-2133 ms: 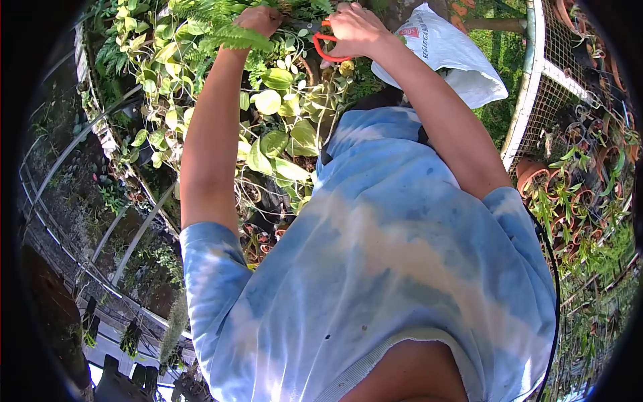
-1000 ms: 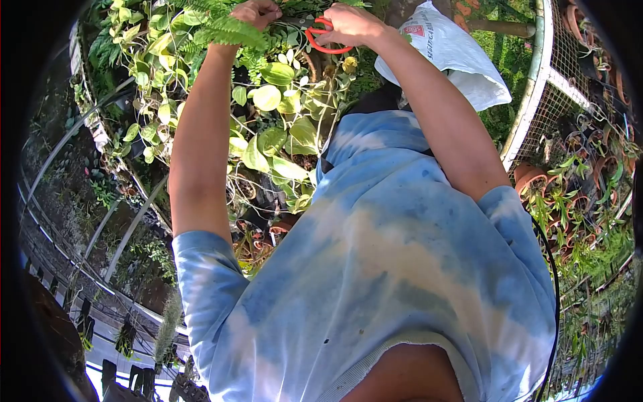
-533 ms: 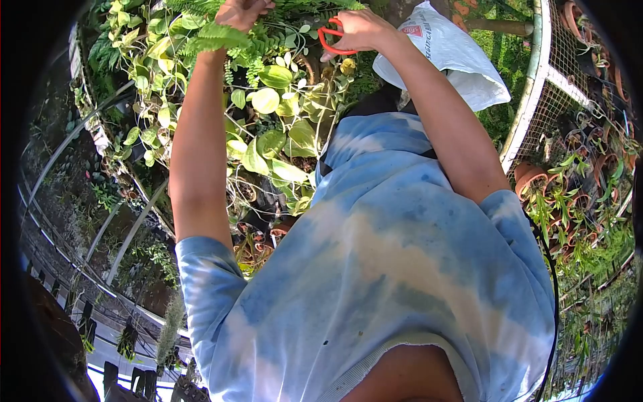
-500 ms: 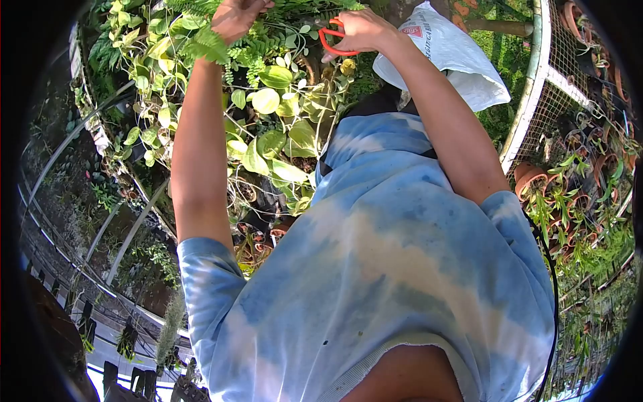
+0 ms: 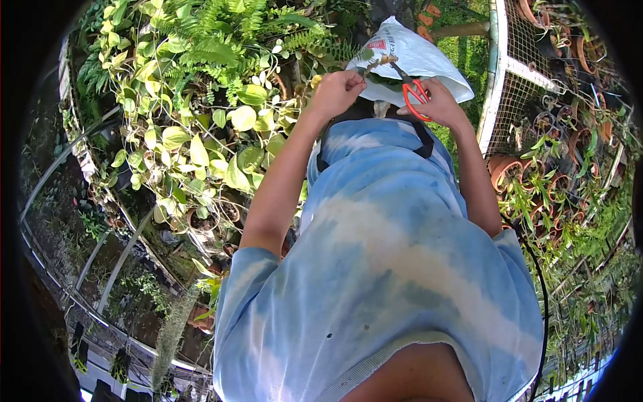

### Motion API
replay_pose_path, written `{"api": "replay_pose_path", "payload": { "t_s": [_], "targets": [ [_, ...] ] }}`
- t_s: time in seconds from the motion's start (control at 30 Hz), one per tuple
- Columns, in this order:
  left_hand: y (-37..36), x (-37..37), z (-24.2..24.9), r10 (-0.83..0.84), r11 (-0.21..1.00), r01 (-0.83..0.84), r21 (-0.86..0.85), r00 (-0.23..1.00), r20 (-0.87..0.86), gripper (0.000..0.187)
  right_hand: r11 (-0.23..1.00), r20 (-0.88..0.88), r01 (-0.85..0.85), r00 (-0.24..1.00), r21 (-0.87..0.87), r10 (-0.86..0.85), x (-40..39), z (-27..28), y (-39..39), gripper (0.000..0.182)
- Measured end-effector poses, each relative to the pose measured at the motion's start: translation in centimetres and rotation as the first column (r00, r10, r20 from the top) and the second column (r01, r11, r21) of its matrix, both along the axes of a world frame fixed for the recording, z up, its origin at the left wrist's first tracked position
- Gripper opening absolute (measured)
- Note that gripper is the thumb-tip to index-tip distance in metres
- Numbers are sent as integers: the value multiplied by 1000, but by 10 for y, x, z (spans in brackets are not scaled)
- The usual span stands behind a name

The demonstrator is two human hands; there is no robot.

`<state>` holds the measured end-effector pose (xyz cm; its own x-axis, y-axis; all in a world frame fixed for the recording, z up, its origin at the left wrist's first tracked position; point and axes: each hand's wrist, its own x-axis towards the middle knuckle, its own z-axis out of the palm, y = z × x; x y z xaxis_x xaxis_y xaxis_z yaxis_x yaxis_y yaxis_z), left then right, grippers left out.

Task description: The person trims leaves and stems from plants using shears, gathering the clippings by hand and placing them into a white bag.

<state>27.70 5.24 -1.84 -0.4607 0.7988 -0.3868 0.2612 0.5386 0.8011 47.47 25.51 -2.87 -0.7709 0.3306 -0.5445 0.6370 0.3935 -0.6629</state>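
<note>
My right hand [image 5: 437,106] is wrapped round the red-orange handles of a pair of scissors [image 5: 416,100], whose dark blades point up and away over the white sack. Fingers pinched together, my left hand [image 5: 337,94] holds a thin plant sprig [image 5: 376,63] with brownish, withered leaves. The sprig reaches across toward the blade tips. Just beyond both hands lies the white printed sack [image 5: 422,53], its mouth facing me, with dark green matter showing at the opening.
Left of my hands grow a fern [image 5: 221,50] and trailing broad-leaved vines [image 5: 234,147]. A white-framed wire mesh [image 5: 529,67] stands on the right, with clay pots [image 5: 506,171] beyond it. A dark cord [image 5: 536,268] runs along my right side.
Both hands have come back from the fern toward my body and over the sack's mouth. The left hand moved right and now holds a sprig; the scissors came along in the right.
</note>
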Motion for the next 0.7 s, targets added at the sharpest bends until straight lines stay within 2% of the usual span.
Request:
{"api": "replay_pose_path", "payload": {
  "t_s": [0.07, 0.1, 0.2, 0.23, 0.33, 0.37, 0.47, 0.6, 0.7],
  "targets": [
    [15, 20, -17, -65, 998, 64, -23, 997, -31, 19, 977, 8, 208, 978, -49, -208, 39, -7, 5, 76],
    [23, 28, -25, -96, 992, 92, -92, 995, -36, 20, 959, 6, 270, 963, -82, -270, 53, -9, 7, 71],
    [45, 46, -53, -174, 980, 158, -123, 976, -132, 21, 876, 112, 437, 899, -204, -423, 78, -5, 14, 66],
    [53, 52, -64, -174, 974, 148, -171, 973, -150, 21, 839, 24, 493, 865, -231, -502, 85, -3, 12, 63],
    [65, 64, -95, -116, 975, 76, -211, 976, -187, 20, 828, -16, 515, 847, -222, -532, 99, 0, 15, 63],
    [68, 65, -104, -174, 971, 132, -198, 961, -214, 20, 856, -28, 488, 866, -171, -500, 102, 1, 17, 64],
    [72, 80, -115, -206, 955, 147, -260, 954, -217, 20, 886, -12, 438, 896, -149, -445, 110, -7, 24, 65],
    [71, 98, -117, -201, 941, 124, -313, 954, -224, 21, 919, -17, 373, 926, -128, -378, 105, 12, 31, 67],
    [66, 109, -126, -200, 946, 122, -300, 948, -246, 22, 951, -20, 293, 955, -98, -296, 104, 18, 37, 59]
  ]
}}
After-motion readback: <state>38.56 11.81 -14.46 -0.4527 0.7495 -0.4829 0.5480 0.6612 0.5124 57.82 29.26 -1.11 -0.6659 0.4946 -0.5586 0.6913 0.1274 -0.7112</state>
